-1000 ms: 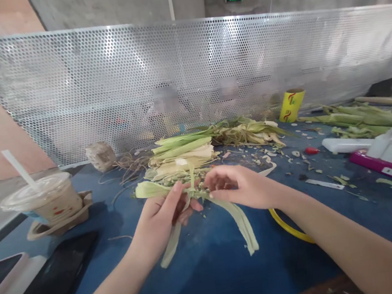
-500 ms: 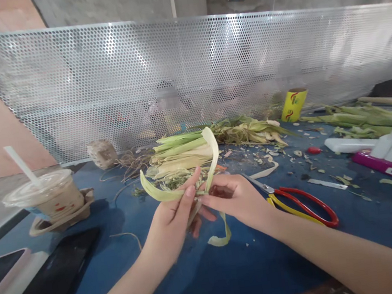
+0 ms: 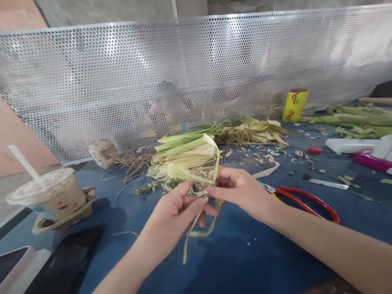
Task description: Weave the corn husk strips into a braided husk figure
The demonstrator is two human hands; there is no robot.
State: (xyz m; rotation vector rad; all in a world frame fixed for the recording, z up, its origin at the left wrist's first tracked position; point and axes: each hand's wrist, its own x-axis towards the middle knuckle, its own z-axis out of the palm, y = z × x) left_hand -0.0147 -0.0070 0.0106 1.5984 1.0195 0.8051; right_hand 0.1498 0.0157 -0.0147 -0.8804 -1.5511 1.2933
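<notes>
Over the middle of the blue table, my left hand (image 3: 171, 214) and my right hand (image 3: 240, 189) meet around a pale green corn husk strip (image 3: 217, 161). Each hand pinches it between thumb and fingers. One part of the strip arches up above the knuckles, and thin ends (image 3: 203, 234) dangle below the left fingers. Where the pieces cross, the fingers partly cover them. Just behind the hands lies a stack of corn husks (image 3: 184, 156). Scissors with red and yellow handles (image 3: 299, 190) rest beside my right wrist, which hides part of them.
At left stand a lidded drink cup (image 3: 55, 198) in a cardboard holder and a black tablet-like slab (image 3: 69, 262). Twine (image 3: 135, 160) lies near a pale lump (image 3: 104, 153). At right are a yellow can (image 3: 295, 105), a purple power strip (image 3: 388, 166) and husk scraps. A perforated metal screen (image 3: 184, 61) closes off the back.
My left hand has turned and shifted slightly left, its fingers now lower on the strip. The left husk loop has swung inward, and the hanging ends have moved left.
</notes>
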